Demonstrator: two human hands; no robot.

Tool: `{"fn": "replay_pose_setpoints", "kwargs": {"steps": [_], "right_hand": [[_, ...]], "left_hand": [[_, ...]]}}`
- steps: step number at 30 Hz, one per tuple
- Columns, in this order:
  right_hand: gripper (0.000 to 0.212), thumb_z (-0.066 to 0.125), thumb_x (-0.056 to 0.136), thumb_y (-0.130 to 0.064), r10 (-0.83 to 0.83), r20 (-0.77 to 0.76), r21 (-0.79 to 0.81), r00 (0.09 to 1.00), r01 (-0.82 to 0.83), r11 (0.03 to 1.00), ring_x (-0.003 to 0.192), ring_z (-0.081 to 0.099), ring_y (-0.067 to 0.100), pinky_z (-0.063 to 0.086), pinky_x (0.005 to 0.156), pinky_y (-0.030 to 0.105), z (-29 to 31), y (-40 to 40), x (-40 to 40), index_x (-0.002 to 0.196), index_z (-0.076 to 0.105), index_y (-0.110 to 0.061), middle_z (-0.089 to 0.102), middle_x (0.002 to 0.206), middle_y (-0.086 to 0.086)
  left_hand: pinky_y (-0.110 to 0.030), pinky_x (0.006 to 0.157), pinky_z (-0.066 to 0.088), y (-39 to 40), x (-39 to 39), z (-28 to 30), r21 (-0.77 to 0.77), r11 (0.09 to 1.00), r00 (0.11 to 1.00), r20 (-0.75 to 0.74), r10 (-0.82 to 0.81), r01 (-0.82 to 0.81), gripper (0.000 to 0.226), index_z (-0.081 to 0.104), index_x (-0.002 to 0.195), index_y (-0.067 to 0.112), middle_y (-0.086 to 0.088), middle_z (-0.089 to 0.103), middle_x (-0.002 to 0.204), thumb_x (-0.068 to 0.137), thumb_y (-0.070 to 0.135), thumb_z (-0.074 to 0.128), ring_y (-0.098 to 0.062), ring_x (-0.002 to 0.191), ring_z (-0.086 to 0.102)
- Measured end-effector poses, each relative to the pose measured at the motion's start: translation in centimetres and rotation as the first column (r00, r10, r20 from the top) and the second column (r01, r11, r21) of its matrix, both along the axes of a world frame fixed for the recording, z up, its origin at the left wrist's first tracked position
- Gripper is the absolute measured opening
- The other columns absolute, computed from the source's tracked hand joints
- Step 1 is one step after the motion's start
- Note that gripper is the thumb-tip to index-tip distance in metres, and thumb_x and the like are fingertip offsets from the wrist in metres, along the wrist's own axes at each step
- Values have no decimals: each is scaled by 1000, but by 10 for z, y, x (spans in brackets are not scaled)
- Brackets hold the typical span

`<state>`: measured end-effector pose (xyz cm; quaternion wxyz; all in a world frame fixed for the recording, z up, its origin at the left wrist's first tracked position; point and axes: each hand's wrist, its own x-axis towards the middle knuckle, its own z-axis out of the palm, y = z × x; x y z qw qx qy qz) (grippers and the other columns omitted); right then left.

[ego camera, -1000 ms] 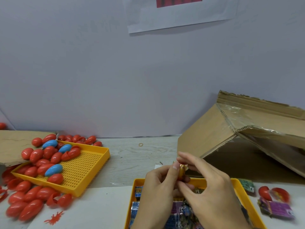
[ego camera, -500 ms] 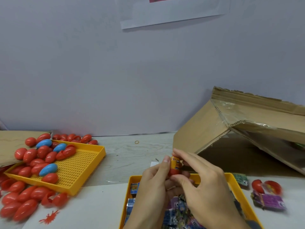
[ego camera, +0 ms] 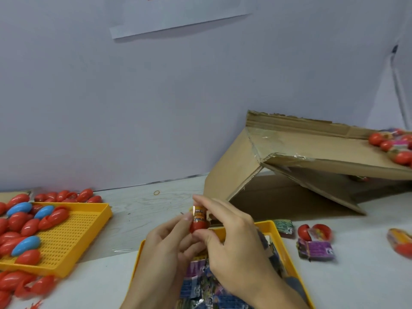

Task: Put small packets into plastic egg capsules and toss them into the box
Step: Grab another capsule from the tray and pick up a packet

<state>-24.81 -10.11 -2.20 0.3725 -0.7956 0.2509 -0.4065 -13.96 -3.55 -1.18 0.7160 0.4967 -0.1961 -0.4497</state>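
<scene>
Deeper than a moment ago, we are pressing the upright packet [ego camera: 197, 213] with our right hand [ego camera: 231, 239] fingers pinching its top into the red capsule half [ego camera: 198, 226] gripped below by our left hand [ego camera: 166, 246], above the near tray's [ego camera: 274, 228] far edge.

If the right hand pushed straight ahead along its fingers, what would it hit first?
Its fingers already touch the rolled packet in the red capsule half held by the left hand. Beyond that the right hand would probably meet bare table; depth is unclear.
</scene>
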Motion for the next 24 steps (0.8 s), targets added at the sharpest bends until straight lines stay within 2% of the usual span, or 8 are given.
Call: {"fn": "replay_pose_setpoints", "kwargs": {"steps": [2,4,8,12,14,16,20,24], "right_hand": [[54,65,86,-29,21,21,56,1000,-22,998,118,46,-11,38,97,6,0,1,-1,135,46,-42,55,122,-30],[49,59,88,-39,3,68,116,998,-11,993,118,47,-8,42,95,11,1,0,-2,134,45,-46,55,121,-32],[37,55,93,-36,-58,112,234,992,31,972,116,49,-4,49,92,24,2,-4,-4,128,50,-47,57,116,-30],[33,55,94,-30,-68,97,277,993,39,960,111,50,-8,50,89,21,6,-4,-4,121,52,-50,58,111,-32],[31,54,95,-29,-67,81,294,995,40,955,110,50,-7,50,89,21,9,-3,-4,116,52,-51,58,109,-30],[29,53,95,-29,-58,65,303,996,35,952,108,50,-7,50,88,21,11,-3,-4,113,51,-51,59,107,-29],[28,53,94,-29,-47,59,339,997,25,941,102,53,-5,47,80,10,13,-4,-7,101,46,-56,57,101,-31],[25,51,94,-29,-67,30,355,997,52,933,94,55,-4,43,71,5,14,-6,-6,110,52,-47,56,99,-27]], "left_hand": [[-30,59,61,3,1,7,26,999,999,-11,34,-33,30,75,88,-7,-29,72,91,68,14,66,-33,75,73],[-28,59,61,6,4,16,32,995,995,-23,93,-92,42,68,102,-9,-25,74,90,67,13,67,-31,75,74],[-32,71,63,5,8,49,-7,985,984,-29,175,-175,48,62,111,-7,-18,76,93,68,13,70,-29,84,75],[-31,80,57,-26,-6,89,-11,999,997,58,42,-41,39,64,111,-4,-16,76,96,78,16,69,-24,90,75],[-31,75,62,-51,-20,107,-23,1000,997,70,-11,12,31,62,113,-6,-19,75,95,88,14,65,-26,87,75],[-27,68,62,-74,-32,119,-51,997,997,46,-57,59,33,58,116,-9,-23,73,96,92,13,64,-28,83,75],[-24,63,60,-103,-47,122,-96,981,984,-34,-173,170,27,61,112,-4,-23,73,92,94,16,62,-25,74,74],[-21,58,58,-115,-45,111,-53,979,979,-46,-199,197,31,63,109,-3,-19,74,83,91,23,65,-21,68,74]]}}
